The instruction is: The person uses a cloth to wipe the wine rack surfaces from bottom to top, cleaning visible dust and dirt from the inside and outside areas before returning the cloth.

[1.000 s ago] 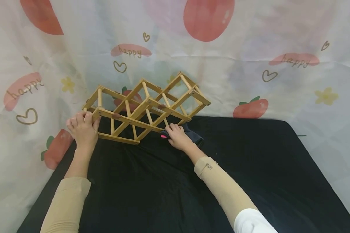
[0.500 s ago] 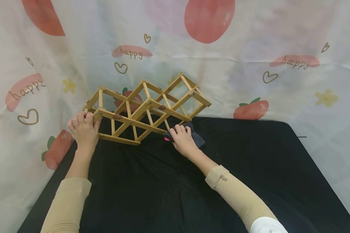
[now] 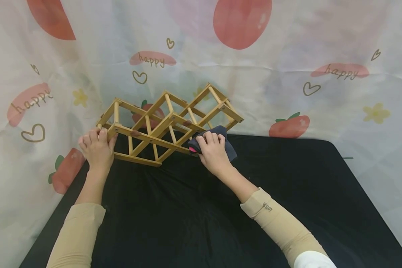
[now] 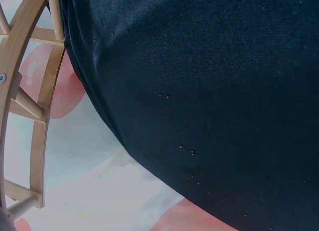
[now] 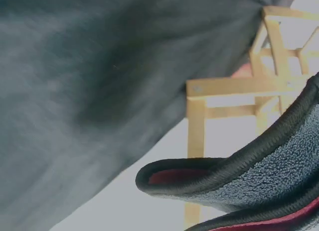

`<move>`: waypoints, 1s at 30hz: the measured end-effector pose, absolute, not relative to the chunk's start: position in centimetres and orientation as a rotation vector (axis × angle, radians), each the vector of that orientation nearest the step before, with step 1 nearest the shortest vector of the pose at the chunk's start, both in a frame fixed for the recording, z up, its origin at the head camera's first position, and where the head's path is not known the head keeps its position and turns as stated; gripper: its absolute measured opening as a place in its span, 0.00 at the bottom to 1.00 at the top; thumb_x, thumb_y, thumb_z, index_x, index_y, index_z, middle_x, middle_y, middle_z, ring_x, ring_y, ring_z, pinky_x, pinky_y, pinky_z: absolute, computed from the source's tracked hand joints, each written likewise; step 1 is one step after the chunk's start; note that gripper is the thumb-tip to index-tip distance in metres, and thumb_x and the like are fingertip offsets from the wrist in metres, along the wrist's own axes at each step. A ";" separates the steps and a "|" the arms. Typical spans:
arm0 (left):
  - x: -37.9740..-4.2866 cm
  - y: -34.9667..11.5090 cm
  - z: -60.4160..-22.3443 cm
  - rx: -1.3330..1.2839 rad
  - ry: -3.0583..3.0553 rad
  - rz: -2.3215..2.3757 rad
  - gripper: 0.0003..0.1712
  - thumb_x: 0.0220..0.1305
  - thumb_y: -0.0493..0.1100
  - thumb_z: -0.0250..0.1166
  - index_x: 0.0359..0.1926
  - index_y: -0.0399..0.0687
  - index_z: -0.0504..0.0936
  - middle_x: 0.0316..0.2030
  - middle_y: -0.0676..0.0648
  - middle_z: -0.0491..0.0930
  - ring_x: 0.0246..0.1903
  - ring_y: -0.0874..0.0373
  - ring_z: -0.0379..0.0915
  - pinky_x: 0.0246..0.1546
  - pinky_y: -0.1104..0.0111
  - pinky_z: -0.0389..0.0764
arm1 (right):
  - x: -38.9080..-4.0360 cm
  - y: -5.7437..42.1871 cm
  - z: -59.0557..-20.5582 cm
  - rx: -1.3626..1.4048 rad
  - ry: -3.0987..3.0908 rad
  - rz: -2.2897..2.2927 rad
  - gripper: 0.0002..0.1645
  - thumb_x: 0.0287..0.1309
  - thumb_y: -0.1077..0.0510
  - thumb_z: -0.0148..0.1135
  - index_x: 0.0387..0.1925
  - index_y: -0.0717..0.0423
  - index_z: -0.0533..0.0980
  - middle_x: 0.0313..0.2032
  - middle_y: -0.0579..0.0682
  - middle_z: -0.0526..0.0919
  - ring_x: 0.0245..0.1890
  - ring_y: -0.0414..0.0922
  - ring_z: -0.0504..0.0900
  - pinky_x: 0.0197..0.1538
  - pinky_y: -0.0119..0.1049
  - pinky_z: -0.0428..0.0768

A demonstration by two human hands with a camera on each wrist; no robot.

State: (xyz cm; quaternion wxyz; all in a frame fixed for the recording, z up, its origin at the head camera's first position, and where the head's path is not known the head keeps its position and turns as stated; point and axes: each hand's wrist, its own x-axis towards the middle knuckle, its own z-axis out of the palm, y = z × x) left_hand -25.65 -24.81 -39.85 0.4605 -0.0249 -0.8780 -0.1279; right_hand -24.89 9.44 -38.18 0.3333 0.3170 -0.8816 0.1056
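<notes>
A wooden folding wine rack, made of crossed slats and round dowels, stands tilted at the back left of the table. My left hand grips its left end, fingers over the top of a slat. A dark grey cloth with a pink-red underside is bunched under the curled fingers of my right hand, up against the rack's front lower slat towards the right. In the right wrist view the cloth shows black edging, with the rack behind it. Slats of the rack show at the left wrist view's edge.
Black fabric covers the table. A pale curtain printed with fruit, hearts and words hangs close behind the rack and along the sides. Small specks dot the black fabric in the left wrist view.
With the cloth, my right hand has shifted slightly right, then upward along the rack's front. My left hand and the rack stay in place.
</notes>
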 end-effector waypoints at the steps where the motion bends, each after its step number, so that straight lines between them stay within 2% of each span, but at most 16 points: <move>1: -25.7 -24.8 -39.8 -0.060 -2.162 -0.314 0.21 0.63 0.53 0.53 0.37 0.39 0.63 0.41 0.36 0.62 0.40 0.40 0.53 0.46 0.49 0.50 | -25.0 9.3 -37.8 0.830 -2.296 0.273 0.23 0.44 0.62 0.68 0.42 0.59 0.67 0.37 0.55 0.65 0.36 0.51 0.63 0.43 0.49 0.59; 9: -25.8 -24.6 -39.6 -0.065 -2.154 -0.340 0.20 0.60 0.50 0.58 0.37 0.38 0.63 0.40 0.36 0.63 0.40 0.39 0.53 0.46 0.49 0.50 | -25.9 7.9 -35.1 0.868 -2.256 0.211 0.21 0.48 0.62 0.65 0.42 0.58 0.65 0.36 0.54 0.64 0.35 0.50 0.61 0.42 0.49 0.57; 17: -25.7 -24.6 -39.8 -0.072 -2.143 -0.335 0.20 0.61 0.52 0.56 0.36 0.38 0.63 0.40 0.35 0.63 0.39 0.39 0.54 0.45 0.48 0.50 | -27.3 6.7 -34.5 0.875 -2.256 0.159 0.26 0.44 0.61 0.69 0.42 0.57 0.64 0.37 0.54 0.63 0.36 0.50 0.60 0.42 0.48 0.56; 25: -25.6 -24.8 -39.9 -0.069 -2.146 -0.323 0.21 0.61 0.52 0.55 0.37 0.38 0.63 0.40 0.35 0.63 0.40 0.39 0.54 0.45 0.49 0.51 | -28.1 6.3 -34.2 0.873 -2.255 0.111 0.21 0.49 0.62 0.64 0.42 0.56 0.64 0.37 0.53 0.62 0.36 0.50 0.59 0.42 0.47 0.55; 30: -25.7 -24.8 -40.0 -0.073 -2.129 -0.312 0.22 0.62 0.54 0.52 0.37 0.38 0.63 0.40 0.36 0.63 0.40 0.39 0.54 0.45 0.49 0.51 | -28.6 6.0 -34.1 0.866 -2.266 0.076 0.14 0.55 0.62 0.58 0.41 0.56 0.64 0.37 0.53 0.63 0.37 0.50 0.60 0.42 0.47 0.55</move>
